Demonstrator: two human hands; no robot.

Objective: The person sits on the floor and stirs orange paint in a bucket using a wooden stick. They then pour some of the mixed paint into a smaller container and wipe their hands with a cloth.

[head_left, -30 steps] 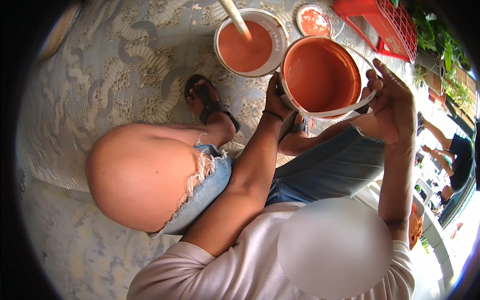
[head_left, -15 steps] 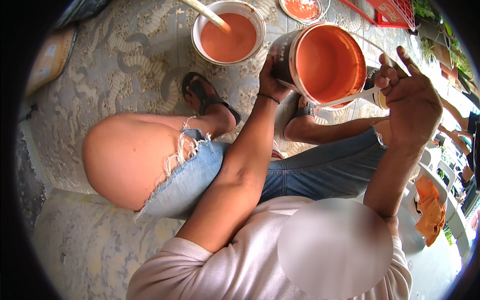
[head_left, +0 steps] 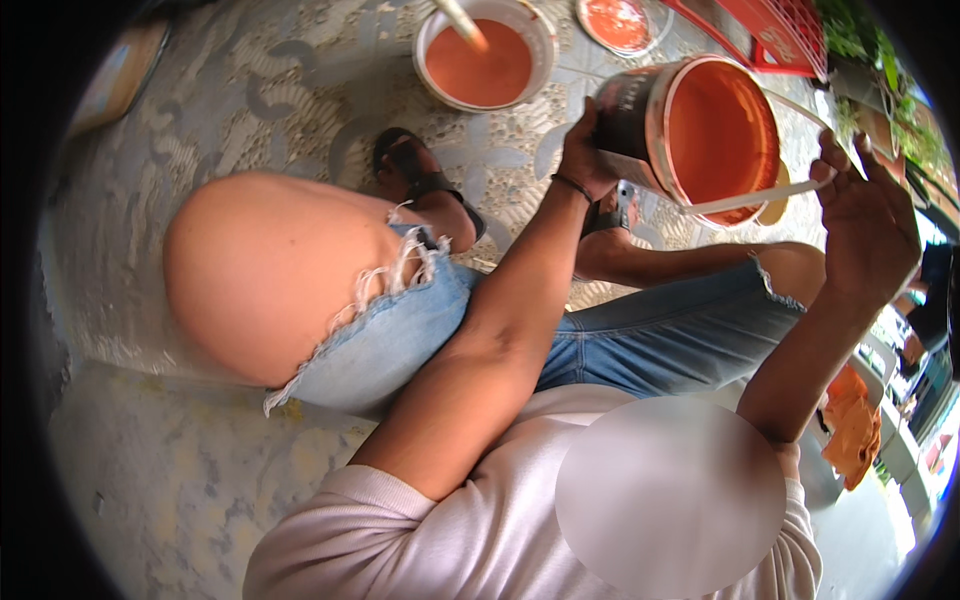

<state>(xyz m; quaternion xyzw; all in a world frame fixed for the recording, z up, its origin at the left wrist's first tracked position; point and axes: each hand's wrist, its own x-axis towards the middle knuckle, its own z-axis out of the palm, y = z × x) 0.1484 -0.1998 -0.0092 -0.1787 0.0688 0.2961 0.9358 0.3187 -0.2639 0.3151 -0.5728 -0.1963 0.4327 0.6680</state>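
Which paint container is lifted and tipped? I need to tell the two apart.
The dark-walled paint can, held tilted between the left hand and right hand. The white bucket stands on the floor with a stick in it.

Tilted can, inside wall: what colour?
Orange-red paint coats the inside of the can, held by the left hand. Head view shows it best.

Ahead of the left hand's fingers, the tilted dark paint can filled the way; its open orange mouth faced the right hand. Between the two sets of fingers ran the can's pale bail handle, barring a straight pass. Beyond the left fingertips, bare patterned floor lay open as far as the white bucket with its stick. Below the fingers, a sandalled foot and both knees closed the space. Past the right fingers stood a red crate.
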